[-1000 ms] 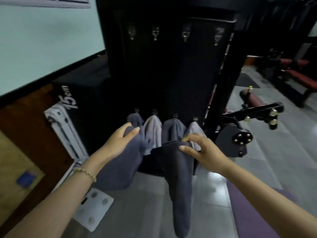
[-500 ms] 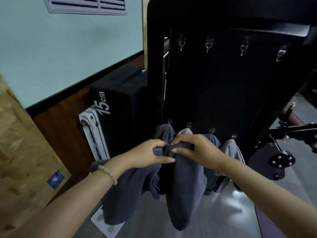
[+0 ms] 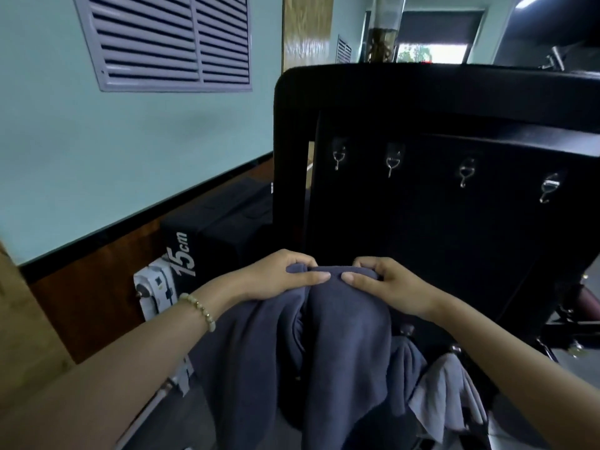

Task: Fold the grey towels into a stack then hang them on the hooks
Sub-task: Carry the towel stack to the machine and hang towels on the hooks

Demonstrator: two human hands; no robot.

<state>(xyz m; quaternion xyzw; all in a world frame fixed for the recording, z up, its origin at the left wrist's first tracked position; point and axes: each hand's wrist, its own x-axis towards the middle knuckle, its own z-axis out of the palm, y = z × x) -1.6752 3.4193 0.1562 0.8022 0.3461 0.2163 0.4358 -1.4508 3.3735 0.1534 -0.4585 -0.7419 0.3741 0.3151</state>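
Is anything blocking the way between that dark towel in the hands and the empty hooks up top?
Nothing visible does. Left hand and right hand pinch the dark grey towel at its top; only bare black panel lies between it and the four empty upper hooks. A light grey towel hangs lower right, out of the path.

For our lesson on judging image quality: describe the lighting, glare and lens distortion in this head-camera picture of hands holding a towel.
Head view: the window glares, nearly blown out; the black board is so dark that its surface detail is lost, though the hooks glint; the towel, left hand and right hand are evenly lit and sharp; wide-angle bowing curves the board's top edge.
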